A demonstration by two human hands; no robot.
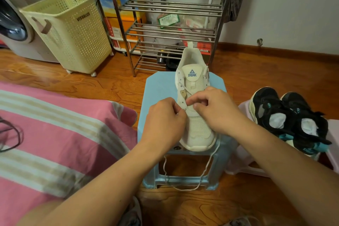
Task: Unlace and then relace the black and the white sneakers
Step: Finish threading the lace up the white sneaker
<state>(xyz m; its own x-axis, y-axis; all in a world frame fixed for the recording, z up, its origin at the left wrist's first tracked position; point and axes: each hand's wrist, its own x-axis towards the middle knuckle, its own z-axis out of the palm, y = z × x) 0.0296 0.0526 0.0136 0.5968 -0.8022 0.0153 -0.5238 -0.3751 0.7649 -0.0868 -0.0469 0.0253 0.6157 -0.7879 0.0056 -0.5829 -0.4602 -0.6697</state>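
Fingers (190,100) pinching lace (183,188) over white sneaker (199,130)

Blue stool (161,86) carries white sneaker (194,97); pink stool (244,159) carries black sneakers (286,117)

Two bare forearms, no sleeves; left hand (163,121), right hand (218,110) ungloved, ringless.

White sneaker (197,126) sits toe toward me on the blue stool (159,86), lace (205,170) mostly out and dangling off the front. Black sneakers (291,119) are paired up off to the right, paper-stuffed.
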